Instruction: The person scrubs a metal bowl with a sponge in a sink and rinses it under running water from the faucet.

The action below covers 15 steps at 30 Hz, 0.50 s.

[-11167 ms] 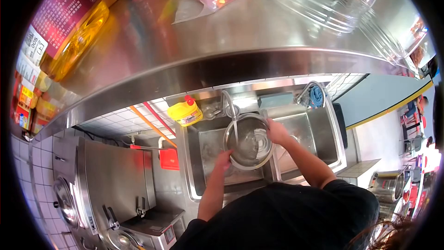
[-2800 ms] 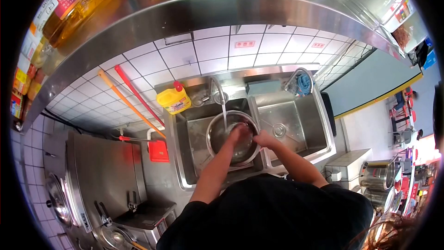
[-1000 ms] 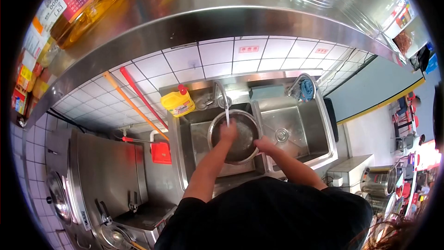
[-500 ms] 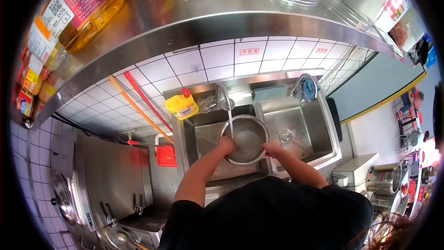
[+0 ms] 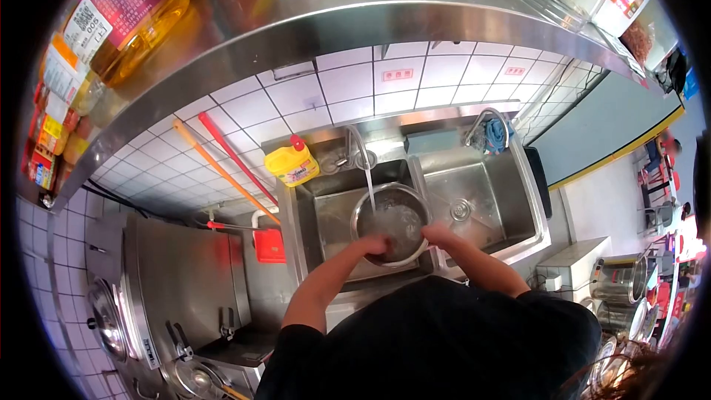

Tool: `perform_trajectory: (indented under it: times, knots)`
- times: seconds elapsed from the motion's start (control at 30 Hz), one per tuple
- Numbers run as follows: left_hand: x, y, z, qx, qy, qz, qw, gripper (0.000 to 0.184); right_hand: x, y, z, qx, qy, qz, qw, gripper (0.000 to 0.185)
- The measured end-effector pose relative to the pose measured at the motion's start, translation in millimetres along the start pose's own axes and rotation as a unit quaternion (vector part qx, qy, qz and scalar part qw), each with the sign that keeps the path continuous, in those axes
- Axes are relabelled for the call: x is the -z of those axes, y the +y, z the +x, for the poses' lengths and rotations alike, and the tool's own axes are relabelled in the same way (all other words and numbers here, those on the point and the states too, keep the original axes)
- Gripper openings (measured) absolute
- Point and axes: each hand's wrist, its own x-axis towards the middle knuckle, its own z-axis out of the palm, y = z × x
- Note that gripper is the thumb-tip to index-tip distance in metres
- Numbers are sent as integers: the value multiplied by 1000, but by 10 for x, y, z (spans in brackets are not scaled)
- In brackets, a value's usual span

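A round steel bowl (image 5: 404, 215) sits over the left sink basin (image 5: 333, 215), close to the divider. Water runs into it in a stream from the curved faucet (image 5: 358, 141). My right hand (image 5: 437, 235) has its fingers closed on the bowl's right rim. At the bowl's lower left, my left hand (image 5: 375, 245) reaches over the rim, its fingers inside and partly blurred in the water. Whether those fingers hold anything is not visible.
A yellow jug (image 5: 292, 165) stands behind the left basin. The right basin (image 5: 463, 200) has a second faucet with a blue cloth (image 5: 495, 135). Orange and red poles lean on the tiled wall. A steel shelf (image 5: 355, 22) with bottles and clear containers crosses above.
My left hand has moved from the bowl's left side down to its lower left, fingers inside. My right hand stays at the right rim. The view has shifted slightly.
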Motion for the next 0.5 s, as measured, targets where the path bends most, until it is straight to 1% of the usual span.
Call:
perform_trajectory:
  times: [0.03, 0.1, 0.13, 0.2, 0.23, 0.27, 0.33, 0.4, 0.43, 0.5]
  knots:
    - [-68, -128, 146, 20, 58, 16, 998, 38, 6, -132, -132, 10, 5, -25, 1000, 29]
    - [-156, -329, 456, 57, 173, 48, 982, 37, -18, -71, -36, 67, 35, -180, 981, 34]
    - [-166, -433, 578, 57, 196, 127, 971, 35, -20, -37, 10, 93, 51, -255, 961, 36]
    - [-87, -503, 773, 50, 238, 284, 927, 30, 21, -135, -116, 90, 73, -225, 967, 35]
    - [-107, -480, 816, 71, 302, 135, 941, 28, 31, -148, -206, 85, 82, -211, 970, 34]
    - [-130, -458, 863, 92, 356, -19, 930, 27, 44, -104, -198, 79, 63, -143, 985, 35]
    - [-4, -252, 836, 87, 420, -163, 888, 25, 67, -9, -90, 71, 22, -6, 997, 37]
    - [239, 130, 654, 38, 456, -142, 878, 26, 101, -33, -119, 48, 32, -6, 998, 38]
    - [290, 192, 596, 7, 431, -98, 897, 26, 115, -32, -108, 38, 36, -6, 999, 39]
    - [444, 233, 485, -56, 376, -6, 925, 27, 109, 129, 113, 53, 46, -1, 998, 40]
